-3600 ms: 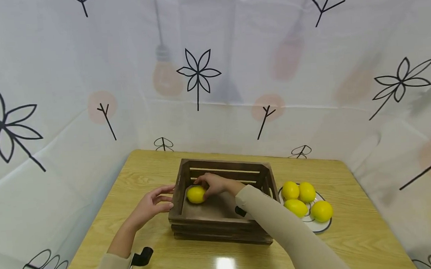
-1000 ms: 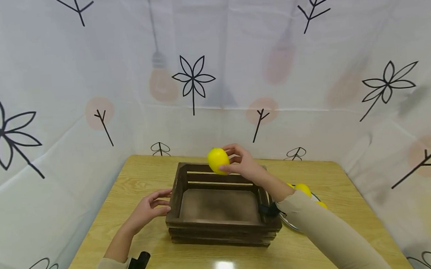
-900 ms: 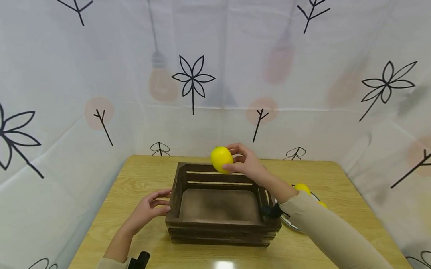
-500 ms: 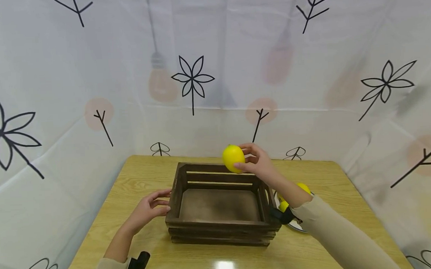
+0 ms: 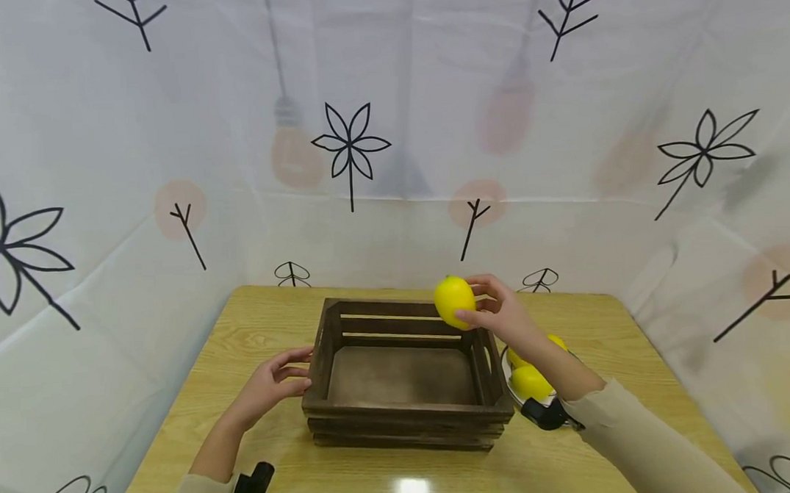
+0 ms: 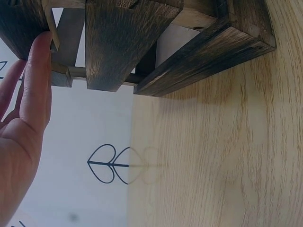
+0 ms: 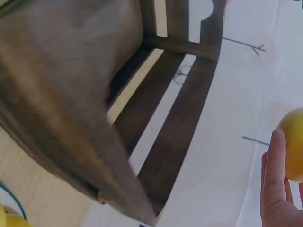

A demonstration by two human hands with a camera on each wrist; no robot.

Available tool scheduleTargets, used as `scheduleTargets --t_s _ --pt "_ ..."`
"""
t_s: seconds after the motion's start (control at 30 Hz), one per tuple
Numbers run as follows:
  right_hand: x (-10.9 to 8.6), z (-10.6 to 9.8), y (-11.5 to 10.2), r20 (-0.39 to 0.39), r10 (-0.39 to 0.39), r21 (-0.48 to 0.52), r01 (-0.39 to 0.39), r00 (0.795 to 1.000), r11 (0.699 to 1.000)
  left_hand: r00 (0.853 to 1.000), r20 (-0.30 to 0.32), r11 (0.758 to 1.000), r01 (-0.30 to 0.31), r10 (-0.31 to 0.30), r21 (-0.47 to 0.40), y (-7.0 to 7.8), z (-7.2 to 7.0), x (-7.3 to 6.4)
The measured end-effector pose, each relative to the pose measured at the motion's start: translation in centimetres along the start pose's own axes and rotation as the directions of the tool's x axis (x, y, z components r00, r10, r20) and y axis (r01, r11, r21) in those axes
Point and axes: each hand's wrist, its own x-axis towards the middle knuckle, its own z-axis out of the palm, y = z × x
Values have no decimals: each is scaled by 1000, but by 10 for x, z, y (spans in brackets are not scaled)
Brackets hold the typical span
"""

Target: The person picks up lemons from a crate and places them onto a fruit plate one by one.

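Note:
A yellow lemon [image 5: 453,301] is held up above the back right corner of a dark brown slatted wooden crate [image 5: 403,423]. My right hand [image 5: 507,319] grips it, thumb in front and fingers behind. In the right wrist view the lemon [image 7: 294,149] is cut off by the frame edge. The crate's visible floor is bare. At the crate's left end wall, my left hand [image 5: 268,384] lies with fingers extended. The left wrist view shows its fingertips [image 6: 40,52] touching the wood of the crate [image 6: 123,42].
Right of the crate, a white plate [image 5: 517,398] with a dark rim line carries several lemons [image 5: 532,382], partly hidden by my right forearm. Everything stands on a light wooden table [image 5: 266,318]. A patterned white cloth [image 5: 391,166] hangs behind and around it.
My right hand has lifted the lemon from the crate's floor and carried it up and rightward, latterly dipping slightly near the back right corner. My left hand stays at the crate's left end.

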Motion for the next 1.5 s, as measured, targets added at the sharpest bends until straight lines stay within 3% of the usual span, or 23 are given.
scheduleTargets --t_s 0.53,0.73,1.2,1.5 --pt "-29 -21 16 -111 -11 29 14 994 999 1000 9 1000 -15 15 1 -4 -2 0" --pt "-43 -31 27 -152 50 21 -47 987 999 1000 13 1000 -15 15 -2 -4 -2 -1" --pt "-67 -46 50 -241 157 -10 -165 958 986 1000 17 1000 -22 22 1 0 -1 1" --pt "-83 -46 80 -328 213 86 -196 920 977 1000 8 1000 -5 5 -6 0 -1 -2"
